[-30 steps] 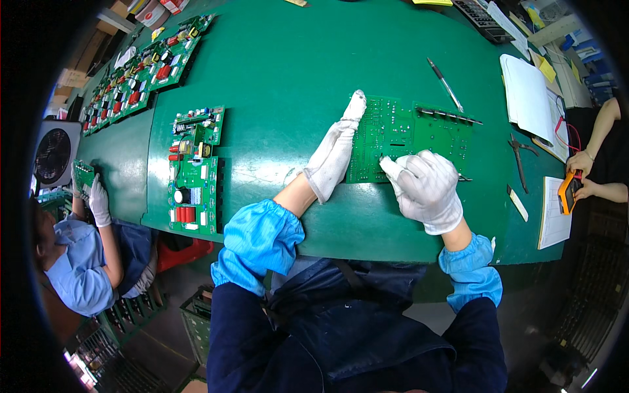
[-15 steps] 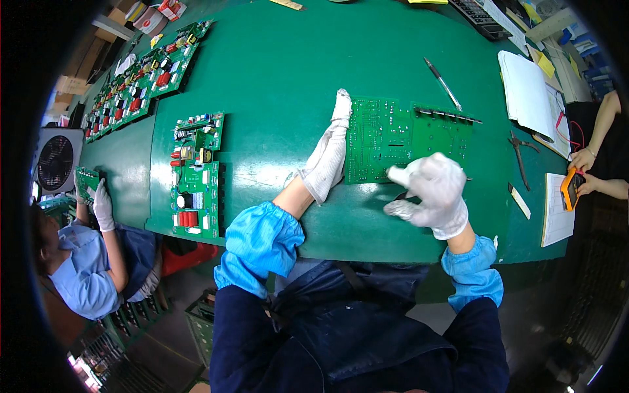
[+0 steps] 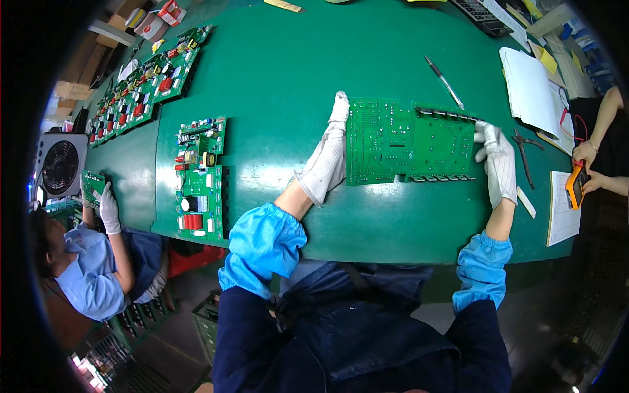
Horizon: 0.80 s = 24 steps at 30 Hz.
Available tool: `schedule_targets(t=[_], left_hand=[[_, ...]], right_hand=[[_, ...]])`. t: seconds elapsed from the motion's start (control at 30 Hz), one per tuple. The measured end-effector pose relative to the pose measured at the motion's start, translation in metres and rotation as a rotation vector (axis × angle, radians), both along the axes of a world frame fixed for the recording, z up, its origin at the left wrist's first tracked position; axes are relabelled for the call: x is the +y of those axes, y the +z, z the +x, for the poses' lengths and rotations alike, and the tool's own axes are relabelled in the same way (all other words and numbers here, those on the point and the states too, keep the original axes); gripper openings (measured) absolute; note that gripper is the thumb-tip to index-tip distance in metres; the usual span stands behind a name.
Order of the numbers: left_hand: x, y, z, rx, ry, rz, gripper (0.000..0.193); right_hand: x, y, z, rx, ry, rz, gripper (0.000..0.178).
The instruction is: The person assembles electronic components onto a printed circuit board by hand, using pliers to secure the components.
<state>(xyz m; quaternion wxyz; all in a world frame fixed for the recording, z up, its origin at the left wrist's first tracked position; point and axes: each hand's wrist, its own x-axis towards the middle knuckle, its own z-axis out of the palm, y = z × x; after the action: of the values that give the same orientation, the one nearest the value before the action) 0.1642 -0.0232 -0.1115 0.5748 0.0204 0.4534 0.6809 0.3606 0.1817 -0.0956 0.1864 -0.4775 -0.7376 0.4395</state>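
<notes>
A green circuit board faces me with its solder side up and dark component rows along its right half's upper and lower edges. My left hand, in a white glove, holds the board's left edge, its fingertips at the far left corner. On the opposite side, my right hand, gloved too, has its curled fingers on the board's right edge near the far corner. Part of that grip is hidden from above.
Left of me lies another board, component side up; several more line the far left. A pen, pliers and papers are on the right. One co-worker handles a board; another's hands hold an orange meter.
My right hand has moved from above the board's lower part to its right edge and grips there. The lower component row is now uncovered. My left hand stays at the left edge.
</notes>
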Motion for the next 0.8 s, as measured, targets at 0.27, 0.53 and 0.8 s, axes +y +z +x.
schedule_targets(t=[0.27, 0.53, 0.8], left_hand=[[-0.006, -0.001, -0.001, 0.002, -0.051, 0.055, 0.084], [-0.005, -0.015, -0.007, -0.024, -0.036, 0.078, 0.088], [-0.005, -0.007, -0.005, -0.015, -0.048, 0.073, 0.089]], right_hand=[[-0.009, -0.002, -0.001, 0.059, 0.016, -0.047, 0.035], [-0.009, -0.005, 0.001, 0.225, -0.069, -0.083, 0.031], [-0.007, -0.007, 0.004, 0.338, -0.057, -0.138, 0.025]])
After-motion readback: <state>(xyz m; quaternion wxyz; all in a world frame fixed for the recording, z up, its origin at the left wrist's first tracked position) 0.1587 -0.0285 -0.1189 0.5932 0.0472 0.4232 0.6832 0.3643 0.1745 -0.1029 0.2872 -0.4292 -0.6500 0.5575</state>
